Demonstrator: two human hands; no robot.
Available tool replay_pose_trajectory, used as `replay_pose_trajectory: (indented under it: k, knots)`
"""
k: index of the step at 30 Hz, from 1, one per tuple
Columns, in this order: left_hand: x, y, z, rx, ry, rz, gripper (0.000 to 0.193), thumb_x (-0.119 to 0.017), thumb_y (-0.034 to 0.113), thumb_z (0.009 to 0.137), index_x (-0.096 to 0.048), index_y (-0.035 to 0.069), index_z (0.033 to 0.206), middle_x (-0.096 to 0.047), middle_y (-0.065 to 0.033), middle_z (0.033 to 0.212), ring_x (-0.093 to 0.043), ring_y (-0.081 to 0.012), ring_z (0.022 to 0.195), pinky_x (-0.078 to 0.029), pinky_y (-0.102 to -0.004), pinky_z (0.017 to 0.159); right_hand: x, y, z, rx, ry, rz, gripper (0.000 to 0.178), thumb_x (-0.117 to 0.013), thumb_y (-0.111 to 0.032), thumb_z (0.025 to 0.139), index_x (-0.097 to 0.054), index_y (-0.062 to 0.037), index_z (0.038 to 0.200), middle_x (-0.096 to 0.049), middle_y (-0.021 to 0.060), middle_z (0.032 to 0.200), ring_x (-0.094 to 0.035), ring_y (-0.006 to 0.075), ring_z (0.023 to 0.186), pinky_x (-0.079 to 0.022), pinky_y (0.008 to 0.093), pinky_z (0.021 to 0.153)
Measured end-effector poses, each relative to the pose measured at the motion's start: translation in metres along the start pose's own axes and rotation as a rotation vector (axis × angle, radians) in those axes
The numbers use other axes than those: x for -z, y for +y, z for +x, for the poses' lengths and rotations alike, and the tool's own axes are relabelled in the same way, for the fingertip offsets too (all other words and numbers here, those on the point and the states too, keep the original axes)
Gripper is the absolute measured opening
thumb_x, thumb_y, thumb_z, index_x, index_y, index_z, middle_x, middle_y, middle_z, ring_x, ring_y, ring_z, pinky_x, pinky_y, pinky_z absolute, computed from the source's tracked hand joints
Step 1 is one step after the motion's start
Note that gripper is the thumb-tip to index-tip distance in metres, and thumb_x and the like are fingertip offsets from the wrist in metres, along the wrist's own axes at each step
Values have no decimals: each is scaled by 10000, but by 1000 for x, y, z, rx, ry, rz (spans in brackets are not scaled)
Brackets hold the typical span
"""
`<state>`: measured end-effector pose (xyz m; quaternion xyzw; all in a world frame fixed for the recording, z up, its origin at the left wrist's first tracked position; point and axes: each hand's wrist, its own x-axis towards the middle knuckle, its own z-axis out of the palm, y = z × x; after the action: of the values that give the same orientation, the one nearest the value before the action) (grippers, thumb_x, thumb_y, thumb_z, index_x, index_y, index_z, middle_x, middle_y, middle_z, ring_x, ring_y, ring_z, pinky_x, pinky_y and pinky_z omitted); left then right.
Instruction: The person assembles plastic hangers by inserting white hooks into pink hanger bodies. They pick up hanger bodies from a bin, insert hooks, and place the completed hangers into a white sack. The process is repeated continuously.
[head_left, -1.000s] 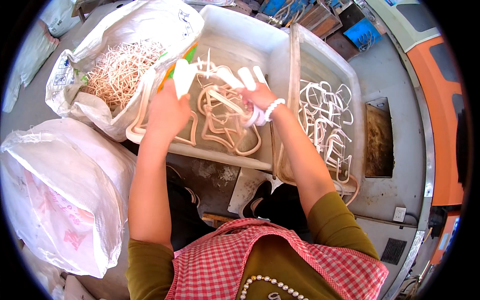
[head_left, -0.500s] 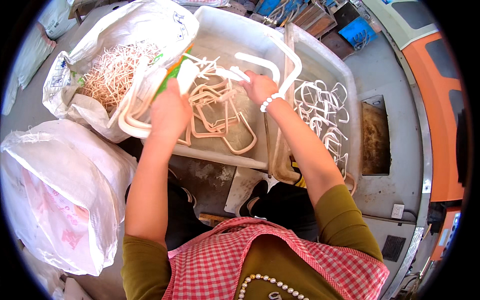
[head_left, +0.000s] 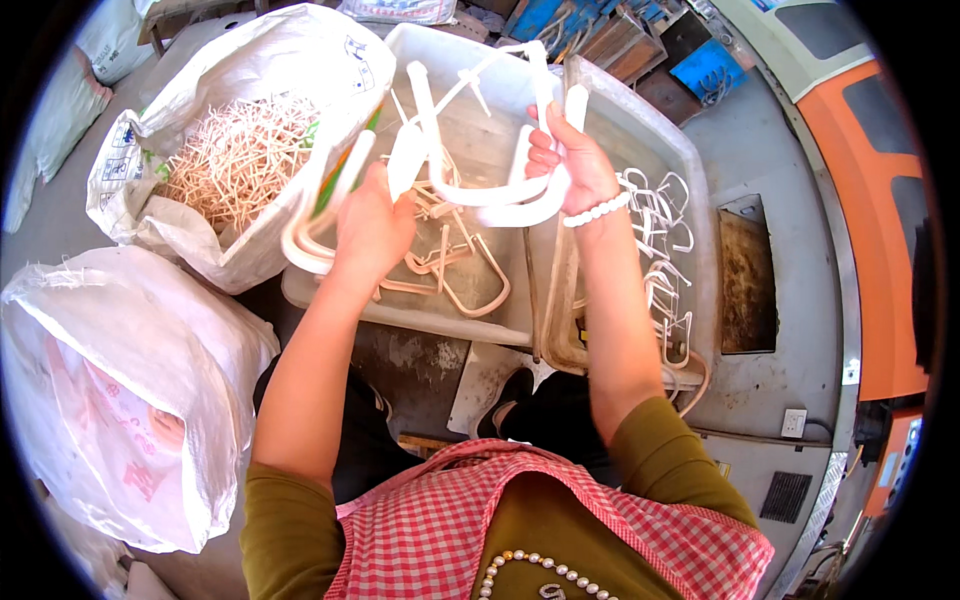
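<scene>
White, U-shaped frames (head_left: 490, 193) hang above a pale tub (head_left: 450, 55), grasped in the right hand (head_left: 573, 165), while the left hand (head_left: 375, 225) grips pale bent pieces (head_left: 405, 162) just beside them. Below lie pinkish loops (head_left: 443, 258); rightward, another tub (head_left: 640, 102) holds thin white hooks (head_left: 660, 268), and leftward an open sack (head_left: 340, 50) holds pinkish sticks (head_left: 235, 155).

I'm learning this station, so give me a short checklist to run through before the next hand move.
1. Left hand closed on a white piece: ok.
2. Right hand closed on bent white pieces: ok.
3. Held pieces apart from each other: cannot tell, overlap and glare.
4. Tan pieces in the tub untangled: not ok, they cross.
5. Upper-left sack open: ok, thin sticks show inside.
</scene>
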<state>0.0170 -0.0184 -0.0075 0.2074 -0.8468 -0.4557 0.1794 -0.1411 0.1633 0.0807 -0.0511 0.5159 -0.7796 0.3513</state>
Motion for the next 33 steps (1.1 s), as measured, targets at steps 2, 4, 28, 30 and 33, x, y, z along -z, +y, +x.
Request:
replay_pose_trajectory:
  k: [2, 4, 28, 30, 33]
  knots:
    - [-5, 1, 2, 75, -43, -246, 253, -572, 85, 875, -479, -17, 1087, -647, -112, 764, -628, -178, 662, -507, -316, 587, -19, 11, -10, 84, -71, 145, 352, -664, -330, 881, -555, -49, 1063, -491, -2, 660, -372, 80, 501, -362, 228, 483]
    - [8, 21, 1, 225, -116, -486, 239, -565, 77, 883, -486, -11, 1091, -638, -60, 779, -593, -97, 645, -493, -244, 561, -21, 16, -19, 175, -81, 80, 311, -642, -295, 899, -553, -52, 1072, -484, 2, 650, -380, 80, 518, -365, 235, 488]
    - [-25, 37, -22, 327, -253, -1401, 373, -676, 181, 880, -470, 38, 1157, -591, -76, 1022, -577, -145, 910, -514, -294, 761, -41, 78, -51, 159, 75, -576, 376, -550, -379, 946, -575, -5, 970, -615, 67, 815, -564, 118, 637, -471, 259, 583]
    - [-31, 48, -28, 251, -200, -1426, 429, -689, 197, 873, -453, 30, 1190, -570, -84, 1089, -560, -155, 984, -490, -312, 856, -35, 99, -46, 274, 134, -788, 509, -431, -447, 985, -582, 25, 1104, -642, 97, 954, -598, 176, 874, -484, 286, 774]
    - [-27, 49, -33, 210, -241, -1380, 575, -707, 169, 855, -350, 32, 1285, -526, -89, 1182, -520, -180, 1108, -428, -330, 971, -38, 107, -38, 208, 85, -402, 615, -347, -524, 985, -509, 7, 1248, -588, 129, 1136, -554, 197, 1054, -435, 310, 926]
